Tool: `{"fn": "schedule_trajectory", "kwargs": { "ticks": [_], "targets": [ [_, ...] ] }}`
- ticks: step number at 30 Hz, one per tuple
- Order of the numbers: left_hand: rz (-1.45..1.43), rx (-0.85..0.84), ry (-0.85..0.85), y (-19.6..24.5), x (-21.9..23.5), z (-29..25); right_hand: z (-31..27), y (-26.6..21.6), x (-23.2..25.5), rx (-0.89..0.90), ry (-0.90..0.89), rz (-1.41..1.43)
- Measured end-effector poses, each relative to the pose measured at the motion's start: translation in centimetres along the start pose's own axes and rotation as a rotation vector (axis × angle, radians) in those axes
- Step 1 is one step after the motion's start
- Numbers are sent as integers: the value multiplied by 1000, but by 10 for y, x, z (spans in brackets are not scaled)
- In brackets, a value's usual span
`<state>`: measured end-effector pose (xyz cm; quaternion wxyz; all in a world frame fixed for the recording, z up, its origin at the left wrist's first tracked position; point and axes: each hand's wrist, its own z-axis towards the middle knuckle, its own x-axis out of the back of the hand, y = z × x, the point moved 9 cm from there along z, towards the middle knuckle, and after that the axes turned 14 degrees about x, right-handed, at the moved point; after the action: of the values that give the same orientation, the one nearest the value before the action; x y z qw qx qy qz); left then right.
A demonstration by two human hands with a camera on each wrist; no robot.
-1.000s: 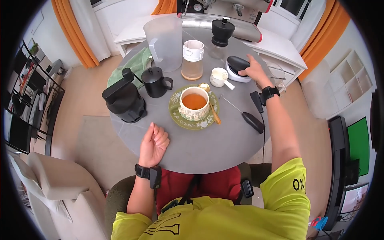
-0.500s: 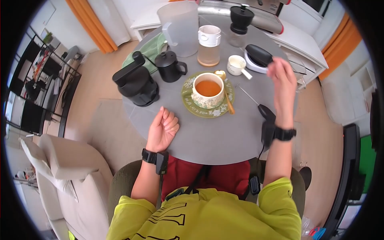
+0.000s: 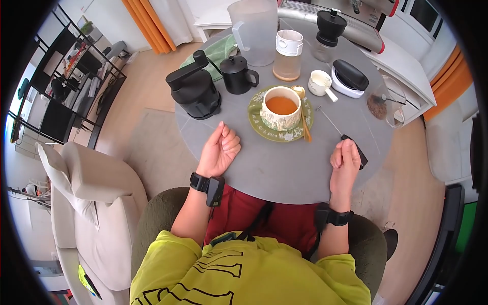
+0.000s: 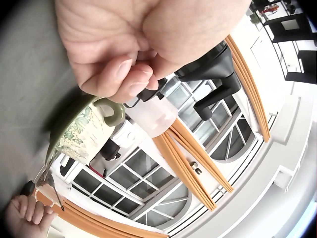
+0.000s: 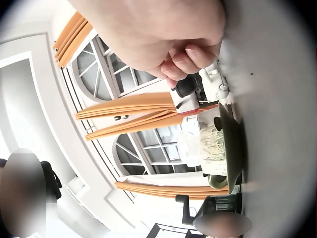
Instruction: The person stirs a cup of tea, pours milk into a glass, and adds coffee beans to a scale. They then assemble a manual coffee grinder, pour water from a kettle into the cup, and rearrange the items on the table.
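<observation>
My left hand (image 3: 219, 151) rests at the near edge of the grey table, its fingers loosely curled around nothing. On the right, my right hand (image 3: 344, 165) lies curled the same way, overlapping the black handle of a milk frother (image 3: 362, 156) in the head view. Between and beyond the hands, a patterned cup (image 3: 280, 121) of orange-brown drink stands on a green saucer (image 3: 259, 127). A small spoon (image 3: 305, 122) leans along the cup's right side. In the left wrist view the cup (image 4: 86, 134) shows past the left fingers.
Around the table stand a black hand grinder (image 3: 194, 94), a black pot (image 3: 236, 76), a frosted jug (image 3: 256, 33), a white-collared bottle (image 3: 288, 58), a small white handled cup (image 3: 320, 83), a white scale (image 3: 348, 87) with a black dish on it, another grinder (image 3: 328, 33) and a glass container (image 3: 378, 104).
My right hand has drawn back from the black dish on the scale to the near right of the table. The left hand stays in place while the head view shifts.
</observation>
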<state>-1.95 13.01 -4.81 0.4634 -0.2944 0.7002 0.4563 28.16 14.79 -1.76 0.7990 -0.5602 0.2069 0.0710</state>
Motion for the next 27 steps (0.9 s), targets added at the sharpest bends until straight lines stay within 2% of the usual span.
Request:
{"fn": "schedule_trajectory", "kwargs": {
  "ticks": [10,23,27],
  "targets": [
    [-15,-51,-39,3,1,-1,-5,5,-7,-1,-116,-126],
    [-34,-66,-55,3,6,-1,-5,6,-13,17,-165,-202],
    [-19,-70,-66,4,5,-1,-3,-4,-15,-6,-122,-257]
  ]
}}
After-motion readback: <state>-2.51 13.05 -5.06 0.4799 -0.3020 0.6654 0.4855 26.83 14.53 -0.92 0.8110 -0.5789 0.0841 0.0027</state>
